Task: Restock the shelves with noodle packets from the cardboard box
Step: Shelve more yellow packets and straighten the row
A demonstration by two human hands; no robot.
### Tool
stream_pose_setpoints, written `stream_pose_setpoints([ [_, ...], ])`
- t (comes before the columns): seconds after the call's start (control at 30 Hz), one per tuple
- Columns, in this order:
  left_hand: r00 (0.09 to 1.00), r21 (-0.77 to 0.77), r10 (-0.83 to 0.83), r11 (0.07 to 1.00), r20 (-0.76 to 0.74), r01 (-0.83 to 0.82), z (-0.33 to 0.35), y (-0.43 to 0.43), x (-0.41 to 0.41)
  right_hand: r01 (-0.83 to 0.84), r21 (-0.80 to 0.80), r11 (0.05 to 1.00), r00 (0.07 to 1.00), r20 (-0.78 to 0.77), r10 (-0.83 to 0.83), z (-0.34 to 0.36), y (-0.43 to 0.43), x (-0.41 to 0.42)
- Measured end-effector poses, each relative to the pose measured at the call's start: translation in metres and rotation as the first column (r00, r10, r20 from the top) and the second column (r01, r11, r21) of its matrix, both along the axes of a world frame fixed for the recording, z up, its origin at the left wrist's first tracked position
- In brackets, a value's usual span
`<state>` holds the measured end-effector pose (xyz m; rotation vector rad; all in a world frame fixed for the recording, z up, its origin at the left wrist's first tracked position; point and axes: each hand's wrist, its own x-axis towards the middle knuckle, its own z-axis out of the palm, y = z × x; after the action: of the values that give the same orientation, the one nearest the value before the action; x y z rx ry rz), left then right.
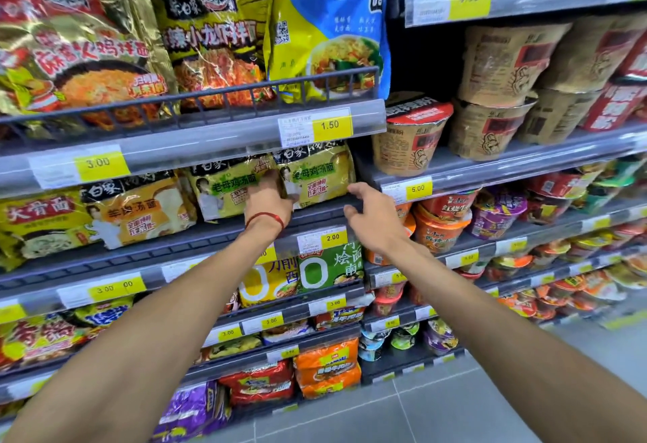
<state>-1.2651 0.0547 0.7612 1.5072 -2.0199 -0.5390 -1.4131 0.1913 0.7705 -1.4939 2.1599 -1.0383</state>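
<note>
Both bare forearms extended from the lower edge of the view toward the grey metal shelf that carried the work.

The left hand, with a red cord bracelet at the wrist, lay against the front of two glossy yellow-green plastic noodle packets standing side by side. Its fingers reached into the seam between them, so the pictures did not show whether it gripped a packet or only pressed on it.

The right hand was open, fingers loosely spread, holding nothing. It hovered just beside the right-hand packet, near the shelf's right end and front edge.

Both packets stood upright near the front rail, at the right end of the shelf. The cardboard box was not in view.

Handling judgement: such a packet is probably light, with a slippery film skin and a brittle noodle block inside. Hold it by its side edges or crimped top seam, and avoid squeezing the centre.

Farther right, tan paper noodle bowls stood on the neighbouring shelf bay.
</note>
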Motion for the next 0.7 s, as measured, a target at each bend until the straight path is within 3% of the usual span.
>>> stream_pose_setpoints([
  [0.37,0.997,-0.065,-0.079,0.995,-0.023,0.078,-0.002,-0.017,0.012,0.172,0.081,0.982,0.983,-0.084,-0.166,0.005,-0.056,0.006],
  [0.7,0.995,-0.045,-0.100,0.994,-0.009,0.099,-0.004,-0.018,0.018,0.183,0.085,0.979,0.977,-0.126,-0.172,-0.002,-0.060,0.003],
])
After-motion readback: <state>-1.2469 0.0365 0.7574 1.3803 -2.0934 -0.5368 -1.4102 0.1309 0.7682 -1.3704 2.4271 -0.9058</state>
